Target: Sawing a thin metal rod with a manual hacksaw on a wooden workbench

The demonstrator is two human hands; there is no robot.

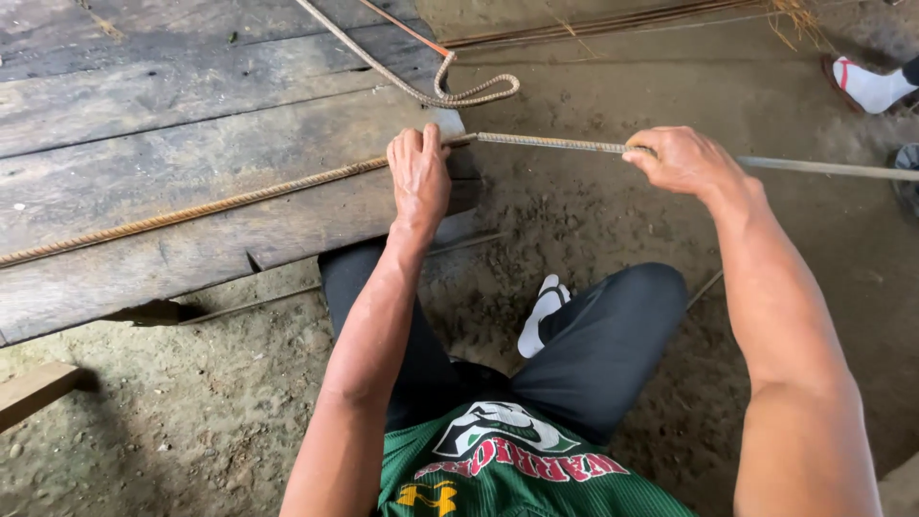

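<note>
there is one view only, taken from the person's head and tilted steeply down past the chest. it faces forward and down over the knees toward the dirt floor point(191, 421), close enough that both forearms fill the lower half of the frame. the left hand point(418, 177) sits just left of centre, the right hand point(682, 158) right of centre, both in the upper half. a wooden plank platform point(144, 105) fills the upper left; another person's foot point(871, 86) shows at the upper right edge. no second view shares the scene.
</note>
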